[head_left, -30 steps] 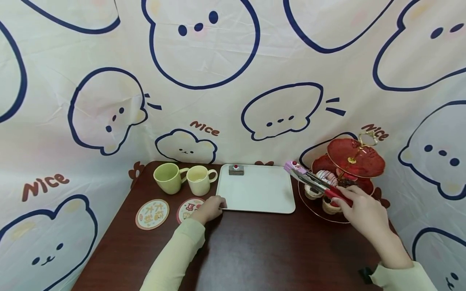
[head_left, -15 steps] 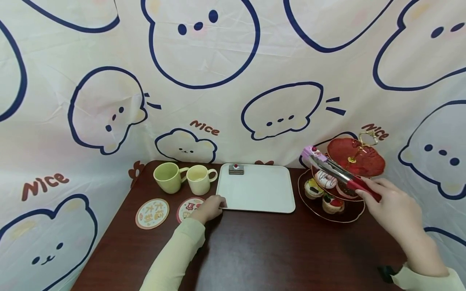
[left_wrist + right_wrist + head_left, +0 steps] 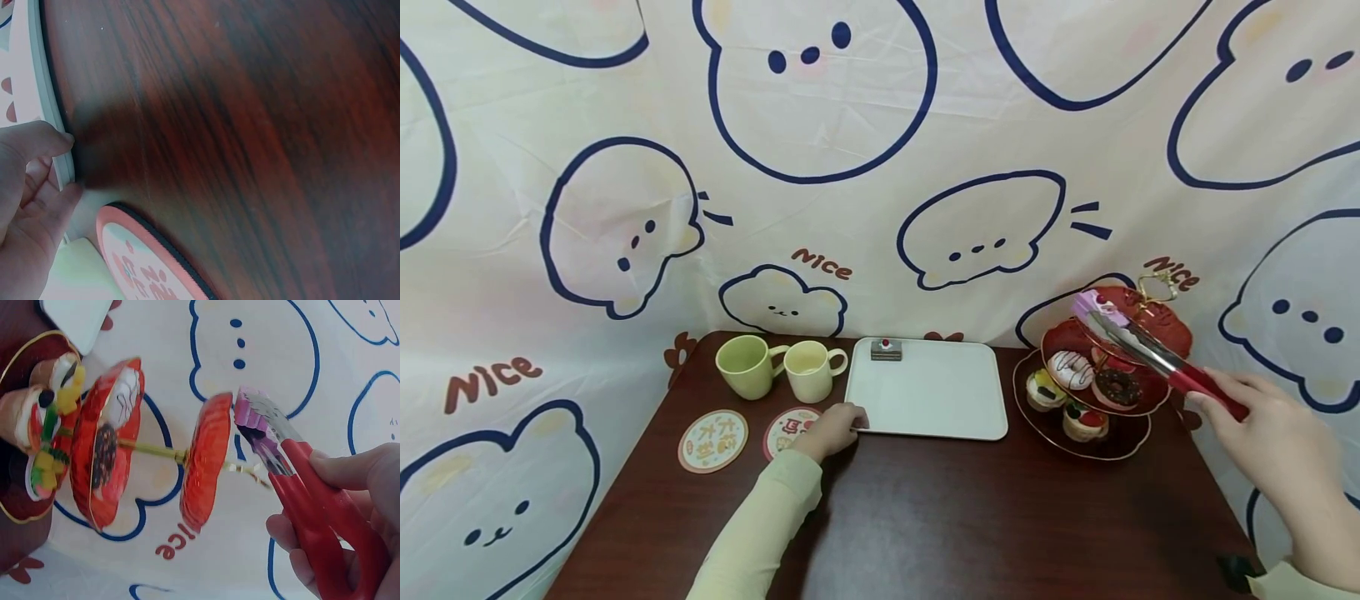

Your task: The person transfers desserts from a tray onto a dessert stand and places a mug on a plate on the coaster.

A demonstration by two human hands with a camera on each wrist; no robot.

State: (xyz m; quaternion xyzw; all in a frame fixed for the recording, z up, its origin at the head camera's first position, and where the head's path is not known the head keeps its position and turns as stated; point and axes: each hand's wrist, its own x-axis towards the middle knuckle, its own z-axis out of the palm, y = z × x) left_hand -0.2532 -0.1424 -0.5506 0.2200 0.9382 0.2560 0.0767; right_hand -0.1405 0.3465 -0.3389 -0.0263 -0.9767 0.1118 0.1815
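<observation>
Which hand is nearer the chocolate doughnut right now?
Right. The right hand, holding the tongs, is to the right of the chocolate doughnut; the left hand is well to its left, gripping the tray by its near left corner.

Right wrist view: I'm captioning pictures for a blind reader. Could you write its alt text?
The right hand grips red-handled tongs holding a purple cake piece near the top plate of a three-tier red stand seen sideways. Donuts lie on the middle tier, cupcakes on the lowest tier; a cartoon-patterned backdrop hangs behind.
</observation>
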